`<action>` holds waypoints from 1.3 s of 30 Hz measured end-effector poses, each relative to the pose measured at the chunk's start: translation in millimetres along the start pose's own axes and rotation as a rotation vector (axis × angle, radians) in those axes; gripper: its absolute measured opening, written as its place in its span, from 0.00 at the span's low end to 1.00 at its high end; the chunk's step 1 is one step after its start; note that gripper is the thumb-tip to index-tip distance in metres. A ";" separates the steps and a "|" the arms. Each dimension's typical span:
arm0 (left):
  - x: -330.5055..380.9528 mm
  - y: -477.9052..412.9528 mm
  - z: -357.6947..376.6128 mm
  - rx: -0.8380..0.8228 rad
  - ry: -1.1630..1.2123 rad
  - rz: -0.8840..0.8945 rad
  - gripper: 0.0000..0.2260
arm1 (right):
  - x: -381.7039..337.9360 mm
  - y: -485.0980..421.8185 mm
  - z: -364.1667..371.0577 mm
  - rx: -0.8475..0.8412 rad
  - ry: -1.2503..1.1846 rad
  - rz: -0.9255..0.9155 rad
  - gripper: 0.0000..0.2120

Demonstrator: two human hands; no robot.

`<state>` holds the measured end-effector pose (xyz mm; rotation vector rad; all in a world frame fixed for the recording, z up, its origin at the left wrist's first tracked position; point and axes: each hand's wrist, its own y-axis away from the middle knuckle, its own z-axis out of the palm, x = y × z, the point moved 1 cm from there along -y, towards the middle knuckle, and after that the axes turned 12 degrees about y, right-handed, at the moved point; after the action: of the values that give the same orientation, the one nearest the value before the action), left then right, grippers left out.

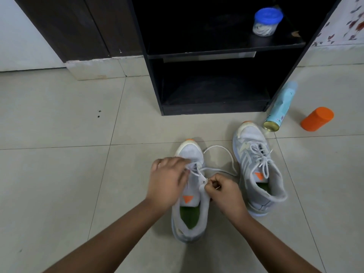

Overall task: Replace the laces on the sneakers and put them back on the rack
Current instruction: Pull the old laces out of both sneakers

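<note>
Smooth, pale square floor tiles [59,184] with thin dark grout lines carry every item. A black, matte board rack [214,79] stands at the far side, its lower shelf bare; on its upper shelf sits a round clear plastic jar [265,22] with a blue lid, holding pale coiled cord. Two grey knit sneakers with orange toe tips and green insoles rest in front of the rack. The right sneaker [258,168] is laced and tied, with pale stripes on its side. The left sneaker [190,196], only partly laced, lies under both hands. The left hand [167,180] lies curled over the eyelets, its grasp hidden. The right hand [224,192] pinches the white lace [220,154], which loops loosely across the floor. A pale blue spray can [279,109] lies near the rack; its print is unreadable. An orange cylindrical container [317,119] lies just beyond.
</note>
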<state>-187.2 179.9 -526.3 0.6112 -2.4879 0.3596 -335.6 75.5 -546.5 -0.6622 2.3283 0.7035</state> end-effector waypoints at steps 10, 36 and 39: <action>-24.6 -4.7 -3.7 0.414 0.789 -0.570 0.09 | 1.8 0.0 -4.4 0.008 0.029 0.001 0.07; -40.4 12.6 1.9 0.205 0.231 -0.305 0.16 | -15.7 -8.8 -6.3 -0.051 0.181 -0.061 0.15; -9.5 -8.8 9.3 0.013 0.065 -0.062 0.12 | -21.7 -19.3 -6.6 -0.032 0.234 -0.065 0.13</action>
<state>-179.9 172.2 -538.2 0.6698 -2.4005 0.3669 -311.7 63.2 -533.5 -0.8719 2.4980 0.6653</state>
